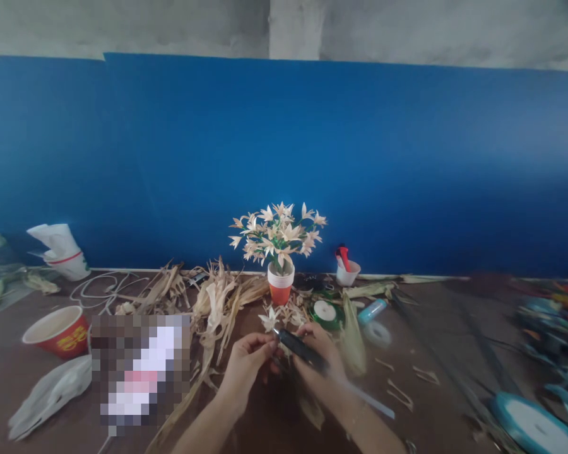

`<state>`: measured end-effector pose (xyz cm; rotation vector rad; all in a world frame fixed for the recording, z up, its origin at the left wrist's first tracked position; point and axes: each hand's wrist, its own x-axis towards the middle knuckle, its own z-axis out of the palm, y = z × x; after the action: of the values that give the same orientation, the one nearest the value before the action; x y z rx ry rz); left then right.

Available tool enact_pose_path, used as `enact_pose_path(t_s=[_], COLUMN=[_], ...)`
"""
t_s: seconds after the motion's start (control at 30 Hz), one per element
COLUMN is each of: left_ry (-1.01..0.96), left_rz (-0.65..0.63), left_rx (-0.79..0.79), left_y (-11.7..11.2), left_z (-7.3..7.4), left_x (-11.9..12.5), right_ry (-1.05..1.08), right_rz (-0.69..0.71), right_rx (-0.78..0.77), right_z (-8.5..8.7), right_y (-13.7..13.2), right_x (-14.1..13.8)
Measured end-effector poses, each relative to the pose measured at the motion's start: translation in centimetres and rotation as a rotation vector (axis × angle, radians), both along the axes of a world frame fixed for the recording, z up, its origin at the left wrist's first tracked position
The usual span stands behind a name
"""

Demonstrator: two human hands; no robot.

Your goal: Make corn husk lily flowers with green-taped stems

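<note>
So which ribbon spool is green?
The smaller spool right of the flowerpot, beyond the right hand; its ribbon is green, whereas the large spool at lower right is light blue.

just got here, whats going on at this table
A person is working with both bare hands over a brown table. The right hand appears to hold a dark tool, its tip close to the left hand's fingertips. A small pale flower shows just beyond them; whether it is gripped is unclear. Behind stands a pot of similar flowers, with dried husks strewn to its left.
</note>
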<state>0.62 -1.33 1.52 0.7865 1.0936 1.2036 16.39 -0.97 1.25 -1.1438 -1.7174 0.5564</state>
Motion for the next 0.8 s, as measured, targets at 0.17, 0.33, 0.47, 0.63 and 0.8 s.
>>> enact_pose_path(t_s=[0.17,0.33,0.47,0.63,0.8], left_ry=[-0.004,0.004,0.004,-0.001,0.006], left_rz=[-0.013,-0.002,-0.002,-0.002,0.006], left_rx=[-0.005,0.002,-0.003,0.000,-0.004], left_y=[0.09,0.12,0.20,0.21,0.15], left_z=[-0.09,-0.08,-0.32,-0.38,-0.21], left_x=[-0.07,-0.04,-0.04,-0.13,-0.14], right_ry=[-0.022,-0.061,-0.062,-0.049,-0.011], right_rz=[-0.016,-0.019,-0.008,-0.009,0.002], right_rx=[0.007,0.047,0.027,-0.028,-0.035], right_z=[-0.19,-0.29,-0.09,0.30,0.31], right_y=[0.07,0.24,0.11,-0.20,-0.18], right_x=[0.02,0.12,0.09,-0.06,0.05])
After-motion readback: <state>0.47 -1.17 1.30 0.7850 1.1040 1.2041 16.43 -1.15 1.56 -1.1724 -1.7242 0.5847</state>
